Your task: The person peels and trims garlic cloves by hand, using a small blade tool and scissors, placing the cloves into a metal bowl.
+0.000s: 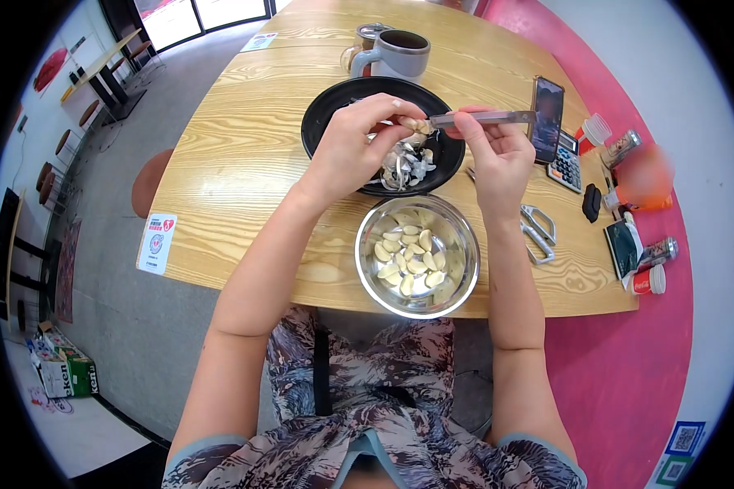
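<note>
Over the black bowl (311,130), my left hand (355,147) pinches a garlic clove (417,125) with its skin partly on. My right hand (497,155) grips a slim grey metal knife-like tool (493,117), its left end touching or very close to the clove. Papery garlic skins and some unpeeled garlic (408,167) lie in the black bowl, partly hidden by my left hand. Nearer to me, a shiny steel bowl (367,281) holds several peeled garlic cloves (416,266).
Behind the black bowl stand a grey mug (404,55) and a lidded glass jar (370,34). To the right are a propped phone (548,114), a calculator (564,169), scissors (538,234), a black object (591,202), a dark green packet (621,248) and a red paper cup (649,280).
</note>
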The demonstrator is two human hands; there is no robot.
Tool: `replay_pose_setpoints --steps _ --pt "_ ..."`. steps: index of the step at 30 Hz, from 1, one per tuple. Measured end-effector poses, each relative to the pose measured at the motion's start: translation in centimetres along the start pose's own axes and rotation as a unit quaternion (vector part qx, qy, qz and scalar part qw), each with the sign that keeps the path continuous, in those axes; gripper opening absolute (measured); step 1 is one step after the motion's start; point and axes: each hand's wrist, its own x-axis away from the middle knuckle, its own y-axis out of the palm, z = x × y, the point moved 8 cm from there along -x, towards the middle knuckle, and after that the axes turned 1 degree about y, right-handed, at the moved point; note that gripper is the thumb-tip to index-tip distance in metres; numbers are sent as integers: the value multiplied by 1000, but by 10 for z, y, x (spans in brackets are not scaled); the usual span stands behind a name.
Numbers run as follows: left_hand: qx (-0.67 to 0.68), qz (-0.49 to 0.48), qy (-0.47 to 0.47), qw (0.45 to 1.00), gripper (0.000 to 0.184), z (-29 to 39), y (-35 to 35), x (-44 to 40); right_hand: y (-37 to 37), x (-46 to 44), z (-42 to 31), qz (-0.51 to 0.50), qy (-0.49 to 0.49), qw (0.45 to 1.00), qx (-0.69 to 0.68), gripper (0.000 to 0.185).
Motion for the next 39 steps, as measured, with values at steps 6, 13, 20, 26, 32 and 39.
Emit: replay_pose_setpoints --steps 6,13,20,26,32,39 --pt "56 14 11 998 20 0 -4 -2 -12 -4 19 12 4 1000 13 10" --pt "89 31 -60 994 21 -17 -6 -1 15 3 8 -108 -31 974 196 13" --pt "-21 45 64 997 22 6 -6 -2 8 7 -6 -10 -55 998 12 18" --pt "-19 51 56 997 22 7 -3 1 6 7 -1 9 -19 999 -39 13" --pt "10 39 22 999 22 3 0 0 0 5 0 39 -6 998 -41 10" --pt "148 40 -44 987 23 -6 -4 1 -9 -1 17 44 -5 999 4 10"
